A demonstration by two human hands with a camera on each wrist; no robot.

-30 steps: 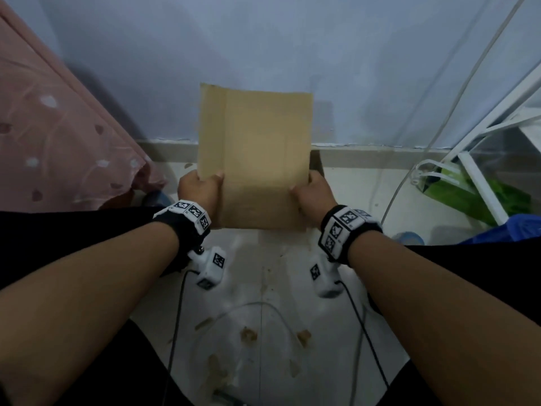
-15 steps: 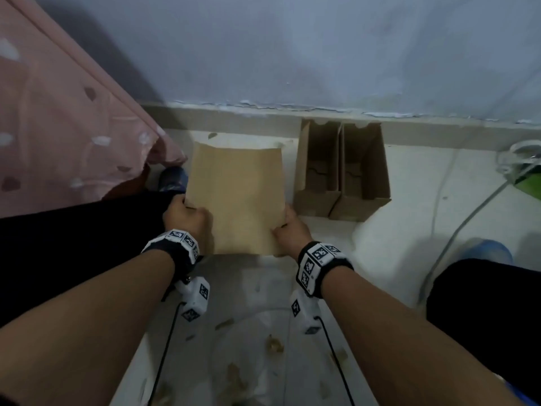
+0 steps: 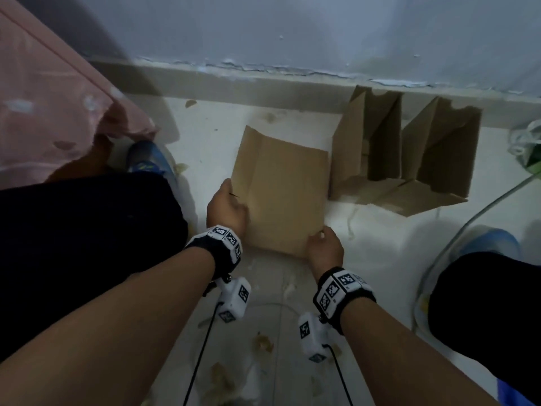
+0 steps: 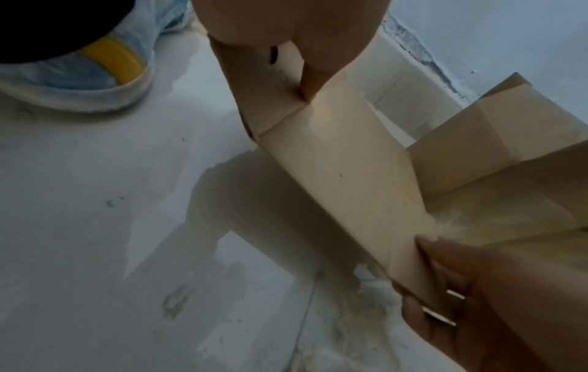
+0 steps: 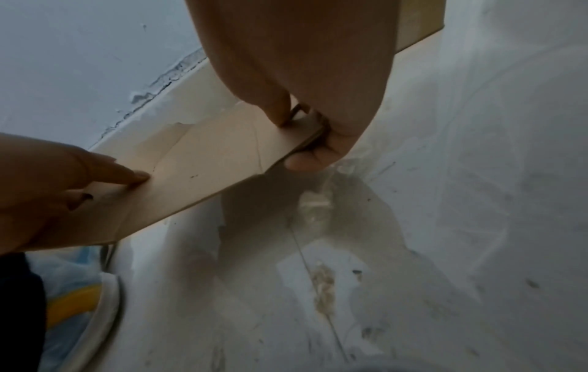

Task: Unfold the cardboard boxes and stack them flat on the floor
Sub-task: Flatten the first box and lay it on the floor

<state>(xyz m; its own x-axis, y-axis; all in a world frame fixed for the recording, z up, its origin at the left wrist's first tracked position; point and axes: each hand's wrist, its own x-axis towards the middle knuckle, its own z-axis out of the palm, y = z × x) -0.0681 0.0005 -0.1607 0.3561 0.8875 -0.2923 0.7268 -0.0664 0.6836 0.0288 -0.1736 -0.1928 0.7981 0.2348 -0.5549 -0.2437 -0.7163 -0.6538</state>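
A flattened brown cardboard box hangs just above the white floor, tilted down toward the wall. My left hand grips its left edge, thumb on top. My right hand pinches its near right corner, thumb above and fingers under, as the right wrist view shows on the cardboard. The left wrist view shows the same sheet from below, a little off the floor. Two more boxes, still open, stand by the wall: one right beside the sheet, another further right.
A pink cloth hangs at the left. My dark-clad knees and blue shoes flank the spot. A cable runs across the floor at the right. Cardboard scraps litter the floor near me. The skirting lies just beyond.
Both hands have brought the flattened box down from upright in front of the wall to nearly flat just above the floor. My view tipped downward, and the two open boxes came into sight.
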